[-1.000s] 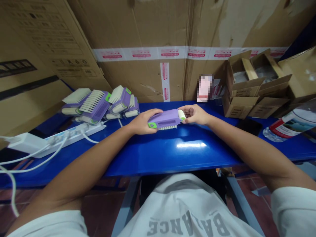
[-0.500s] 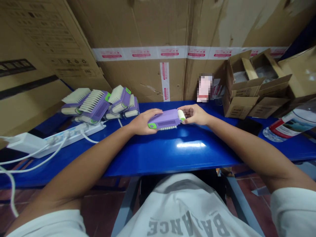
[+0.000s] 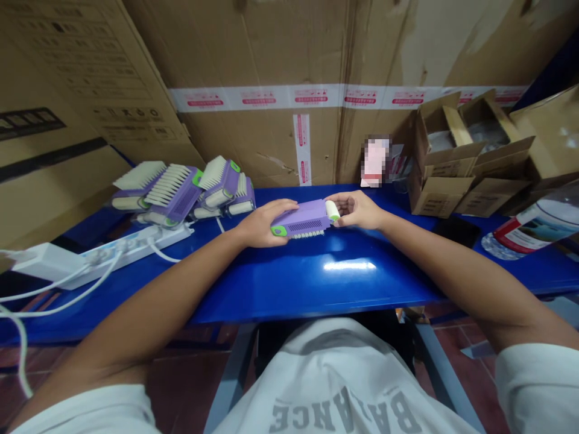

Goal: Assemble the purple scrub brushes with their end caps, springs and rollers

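A purple brush (image 3: pixel 304 217) with green end trim is held above the blue table, its pale bristles facing down. My left hand (image 3: pixel 266 224) is closed around its left end, thumb at the front edge and fingers over the top. At the brush's right end sits a cream-white roller (image 3: pixel 333 211) with a green edge. My right hand (image 3: pixel 359 210) is closed on this roller, the thumb near its lower edge and the fingers curled behind it. The far side of the roller is hidden by my fingers.
Several similar purple brushes (image 3: pixel 178 191) lie piled at the left, bristles up. In front of them is a white power strip (image 3: pixel 131 250) with cables. Open cardboard boxes (image 3: pixel 446 196) and a large water bottle (image 3: pixel 527 226) stand at right. Cardboard (image 3: pixel 253 144) walls the table's back.
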Demonstrator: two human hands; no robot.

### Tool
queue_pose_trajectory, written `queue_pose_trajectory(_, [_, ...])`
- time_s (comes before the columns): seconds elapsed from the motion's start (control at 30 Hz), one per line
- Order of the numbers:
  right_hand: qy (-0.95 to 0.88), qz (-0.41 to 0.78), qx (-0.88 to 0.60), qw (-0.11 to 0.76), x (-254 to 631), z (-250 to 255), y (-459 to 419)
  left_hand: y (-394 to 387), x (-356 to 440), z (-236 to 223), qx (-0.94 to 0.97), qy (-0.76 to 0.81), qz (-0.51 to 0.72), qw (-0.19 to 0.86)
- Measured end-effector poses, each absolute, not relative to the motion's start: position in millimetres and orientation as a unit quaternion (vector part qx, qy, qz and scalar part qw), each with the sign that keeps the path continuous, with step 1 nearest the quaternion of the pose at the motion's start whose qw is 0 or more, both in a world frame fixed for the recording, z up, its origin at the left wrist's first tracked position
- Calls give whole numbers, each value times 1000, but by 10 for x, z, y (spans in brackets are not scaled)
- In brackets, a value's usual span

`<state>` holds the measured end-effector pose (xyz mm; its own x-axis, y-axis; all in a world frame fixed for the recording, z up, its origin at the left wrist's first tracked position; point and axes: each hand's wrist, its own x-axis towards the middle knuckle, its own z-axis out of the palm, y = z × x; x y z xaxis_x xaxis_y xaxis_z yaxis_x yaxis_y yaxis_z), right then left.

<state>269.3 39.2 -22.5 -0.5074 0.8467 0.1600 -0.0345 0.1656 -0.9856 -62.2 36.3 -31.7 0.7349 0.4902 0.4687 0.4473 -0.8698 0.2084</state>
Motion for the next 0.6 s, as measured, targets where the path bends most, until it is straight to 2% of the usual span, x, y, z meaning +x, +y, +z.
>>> queue_pose_trajectory(0.6, [-680,562,-295,368,2738,-239,427,329,-594,-301,934,248,254,27])
